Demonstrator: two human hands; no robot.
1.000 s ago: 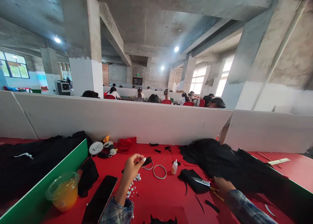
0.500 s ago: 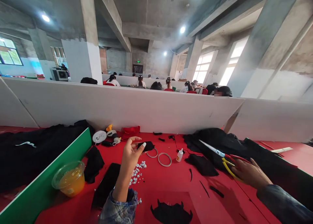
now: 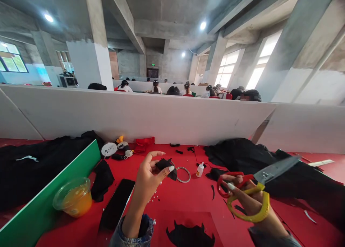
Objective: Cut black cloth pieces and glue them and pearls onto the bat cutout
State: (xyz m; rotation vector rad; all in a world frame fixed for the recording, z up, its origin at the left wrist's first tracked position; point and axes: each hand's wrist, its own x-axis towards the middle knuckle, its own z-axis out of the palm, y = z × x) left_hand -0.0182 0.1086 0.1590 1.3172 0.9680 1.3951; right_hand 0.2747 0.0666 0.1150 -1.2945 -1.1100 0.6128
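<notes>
My left hand (image 3: 147, 180) pinches a small black cloth piece (image 3: 163, 164) between thumb and fingers, above the red table (image 3: 199, 202). Scissors (image 3: 277, 169) with one red and one yellow handle are in my right hand (image 3: 249, 200), their blades pointing up to the right. Just right of the cloth piece lies a pale ring (image 3: 189, 175). A small white squeeze bottle (image 3: 199, 169) stands beyond it, between my hands. Nearest me lies a black cutout (image 3: 190, 236) with a jagged, pointed outline. Small pearly beads (image 3: 154, 199) are partly hidden behind my left forearm.
On the left are a dark phone (image 3: 118, 204), a clear cup (image 3: 74, 200) of orange contents and a green divider (image 3: 51, 200). Black fabric (image 3: 234, 152) is heaped at right. A white partition (image 3: 151, 117) closes off the back; people sit beyond it.
My right hand has moved left with the scissors and turned them, so the blades now point right instead of left. My left hand has shifted slightly right, tilting the cloth piece.
</notes>
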